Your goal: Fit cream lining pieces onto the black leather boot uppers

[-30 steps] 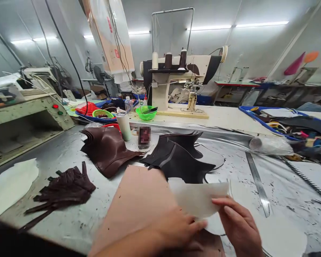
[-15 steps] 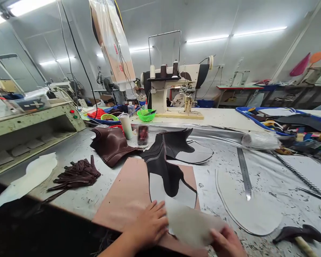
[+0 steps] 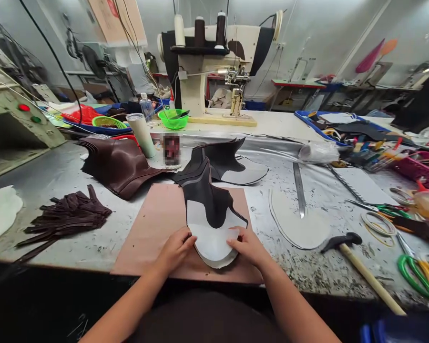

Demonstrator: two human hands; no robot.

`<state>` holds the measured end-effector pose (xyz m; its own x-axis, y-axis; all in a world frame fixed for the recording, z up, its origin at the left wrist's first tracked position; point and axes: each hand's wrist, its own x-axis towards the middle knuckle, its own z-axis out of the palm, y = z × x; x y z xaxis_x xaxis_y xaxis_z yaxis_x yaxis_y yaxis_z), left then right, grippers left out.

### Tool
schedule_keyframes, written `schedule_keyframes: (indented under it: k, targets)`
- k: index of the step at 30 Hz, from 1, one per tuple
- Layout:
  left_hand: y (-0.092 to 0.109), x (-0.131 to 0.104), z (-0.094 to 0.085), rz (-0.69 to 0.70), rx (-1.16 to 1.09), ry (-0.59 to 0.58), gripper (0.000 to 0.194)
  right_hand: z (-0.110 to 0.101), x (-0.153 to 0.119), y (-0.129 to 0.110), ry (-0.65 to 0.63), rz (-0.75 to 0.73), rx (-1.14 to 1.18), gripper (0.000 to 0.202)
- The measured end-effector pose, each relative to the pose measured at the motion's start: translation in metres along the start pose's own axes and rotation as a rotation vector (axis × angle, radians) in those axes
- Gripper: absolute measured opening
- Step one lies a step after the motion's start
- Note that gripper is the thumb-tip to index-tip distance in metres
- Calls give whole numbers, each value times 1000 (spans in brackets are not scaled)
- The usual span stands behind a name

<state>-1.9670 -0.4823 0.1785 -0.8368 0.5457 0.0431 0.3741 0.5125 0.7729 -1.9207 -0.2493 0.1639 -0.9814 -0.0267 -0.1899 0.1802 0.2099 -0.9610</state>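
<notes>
While our left hand (image 3: 178, 245) and right hand (image 3: 248, 244) pinch opposite sides of the white sheet (image 3: 213, 242) over the black shoe upper (image 3: 215, 207) on the pink mat (image 3: 155, 221), we're likely aligning edges; the next move calls for careful matching.

The white sheet (image 3: 214, 244), thin and rounded along its near edge, overlies the near end of the black piece (image 3: 214, 208), which lies near centre, its near part white-faced.

There are two hands (image 3: 176, 247) (image 3: 248, 244), three spools (image 3: 179, 31) (image 3: 199, 32) (image 3: 220, 31) and perhaps two scissors (image 3: 400, 265) (image 3: 364, 206)
</notes>
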Motion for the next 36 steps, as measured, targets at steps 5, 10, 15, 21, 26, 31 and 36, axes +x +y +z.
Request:
schedule_keyframes:
  k: [5, 10, 15, 21, 26, 31, 36]
  targets:
    - [3, 5, 15, -67, 18, 121, 26, -10, -3, -2, 21, 8, -161, 24]
    - [1, 2, 20, -27, 43, 114, 26, -17, -7, 1, 15, 25, -169, 25]
    - [1, 2, 25, 27, 208, 111, 24, -17, -8, -3, 12, 64, -255, 24]
    - [5, -2, 23, 55, 458, 76, 19, -4, -11, -12, 109, 60, -624, 5]
    - [0, -8, 27, 174, 647, 172, 17, -9, -14, -10, 240, 67, -926, 32]
    - [-4, -7, 33, 435, 646, -196, 54, -12, -18, -1, 354, -86, -984, 37]
    - [8, -5, 37, 340, 637, -175, 36, 18, -20, 14, 185, -540, -892, 39]
